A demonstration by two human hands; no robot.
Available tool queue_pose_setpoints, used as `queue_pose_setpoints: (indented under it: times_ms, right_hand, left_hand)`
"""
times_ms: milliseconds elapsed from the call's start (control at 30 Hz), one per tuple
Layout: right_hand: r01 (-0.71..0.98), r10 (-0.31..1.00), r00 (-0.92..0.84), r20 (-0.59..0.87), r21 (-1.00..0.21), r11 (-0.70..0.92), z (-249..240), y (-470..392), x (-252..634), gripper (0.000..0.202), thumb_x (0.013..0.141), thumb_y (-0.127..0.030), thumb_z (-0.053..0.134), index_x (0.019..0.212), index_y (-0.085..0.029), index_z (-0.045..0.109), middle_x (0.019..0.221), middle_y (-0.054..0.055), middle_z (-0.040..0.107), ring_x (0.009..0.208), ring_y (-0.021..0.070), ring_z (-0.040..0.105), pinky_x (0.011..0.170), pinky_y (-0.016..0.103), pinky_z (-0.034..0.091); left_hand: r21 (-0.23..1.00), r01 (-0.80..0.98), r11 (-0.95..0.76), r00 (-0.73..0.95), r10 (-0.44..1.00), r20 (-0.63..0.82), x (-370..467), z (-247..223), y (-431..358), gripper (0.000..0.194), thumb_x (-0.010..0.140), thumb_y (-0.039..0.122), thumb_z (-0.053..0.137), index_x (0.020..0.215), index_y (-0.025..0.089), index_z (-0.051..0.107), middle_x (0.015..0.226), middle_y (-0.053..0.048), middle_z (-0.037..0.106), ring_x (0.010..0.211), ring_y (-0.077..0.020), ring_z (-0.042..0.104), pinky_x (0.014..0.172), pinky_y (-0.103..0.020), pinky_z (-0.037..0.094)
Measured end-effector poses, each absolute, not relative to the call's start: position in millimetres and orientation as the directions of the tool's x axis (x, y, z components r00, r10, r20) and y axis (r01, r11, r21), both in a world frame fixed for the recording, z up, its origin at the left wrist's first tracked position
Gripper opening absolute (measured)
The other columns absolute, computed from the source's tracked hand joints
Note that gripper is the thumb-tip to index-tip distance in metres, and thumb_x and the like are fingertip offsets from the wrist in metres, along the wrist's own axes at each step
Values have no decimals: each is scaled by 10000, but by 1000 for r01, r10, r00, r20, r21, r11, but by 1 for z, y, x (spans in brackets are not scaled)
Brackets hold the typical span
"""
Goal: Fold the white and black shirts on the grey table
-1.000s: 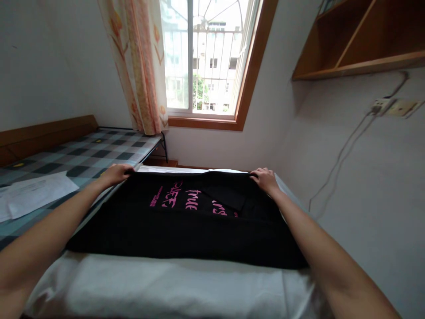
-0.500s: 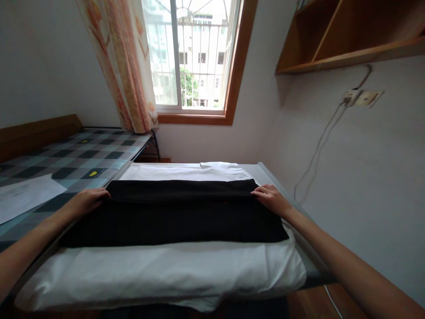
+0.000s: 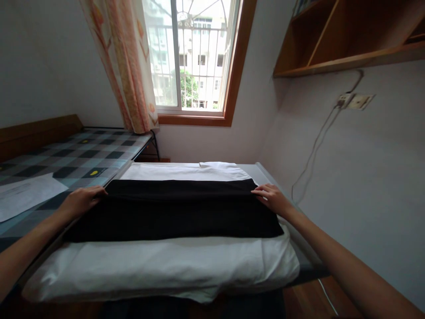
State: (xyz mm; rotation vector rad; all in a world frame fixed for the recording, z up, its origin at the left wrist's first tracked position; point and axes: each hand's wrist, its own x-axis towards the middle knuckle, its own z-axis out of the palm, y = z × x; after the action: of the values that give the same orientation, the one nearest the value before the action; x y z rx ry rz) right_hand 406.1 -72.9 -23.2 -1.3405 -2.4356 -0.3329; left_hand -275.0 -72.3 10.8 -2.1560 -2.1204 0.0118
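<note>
Black cloth: (image 3: 172, 221) folded flat across white cloth (image 3: 166, 268), on table (image 3: 307, 259)
Left hand: (image 3: 81, 200) grip pinching black cloth, left edge
Right hand: (image 3: 270, 197) grip pinching black cloth, right edge
White cloth: shows beyond and in front of black
Table: grey, rim visible right
Checkered bed: (image 3: 109, 153) left of table, paper sheet (image 3: 26, 195) on it
Window: (image 3: 202, 57) far wall, wood frame, floral curtain (image 3: 128, 66) at left
Right wall: wooden shelf (image 3: 345, 57) above socket (image 3: 343, 101), cord (image 3: 315, 146) hanging
</note>
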Motion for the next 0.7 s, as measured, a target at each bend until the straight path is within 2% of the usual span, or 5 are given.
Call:
queue_pose_setpoints:
  times_ms: [133, 300, 400, 533, 700]
  right_hand:
    - [858, 777, -472, 416, 12, 514, -16, -78, 407, 216, 884, -227, 552, 1031, -224, 710, 970, 73, 701, 949, 230, 600, 874, 393, 470]
    - [812, 779, -527, 340, -70, 579, -26, -82, 409, 204, 875, -232, 552, 991, -236, 719, 976, 59, 698, 942, 208, 610, 867, 374, 495]
    - [820, 794, -517, 319, -81, 566, -26, -82, 409, 221, 867, -229, 549, 1006, -240, 720, 1003, 63, 696, 959, 211, 612, 879, 388, 495]
    - [852, 822, -505, 263, -5, 524, -17, -91, 398, 237, 854, -224, 551, 1008, -238, 729, 1039, 76, 689, 976, 233, 613, 887, 420, 482]
    - [838, 777, -530, 340, 70, 541, -4, -112, 361, 298, 902, -338, 530, 1138, -235, 679, 1184, 94, 638, 1098, 260, 565, 943, 453, 433]
  left_hand:
    - [-107, 991, -80, 94, 987, 132, -295, 3, -69, 301, 798, 352, 386, 963, 315, 635, 1099, 41, 698, 967, -199, 635, 785, -271, 459]
    - [-202, 968, -148, 163, 985, 62, -301, -11, -69, 317, 762, 240, 401, 941, 302, 655, 1095, 12, 693, 887, -226, 641, 810, -340, 452]
    - [-211, 963, -170, 181, 983, 34, -297, -15, -70, 326, 742, 211, 416, 924, 300, 671, 1078, 4, 694, 865, -229, 648, 819, -356, 451]
    - [-196, 955, -221, 225, 974, -1, -285, -10, -77, 303, 744, 340, 482, 955, 288, 693, 1090, -38, 685, 950, -262, 642, 832, -383, 455]
    - [-58, 940, -336, 340, 936, 86, -249, -5, -89, 546, 800, 559, 472, 1263, 297, 591, 1340, -56, 570, 1194, -285, 541, 1010, -406, 389]
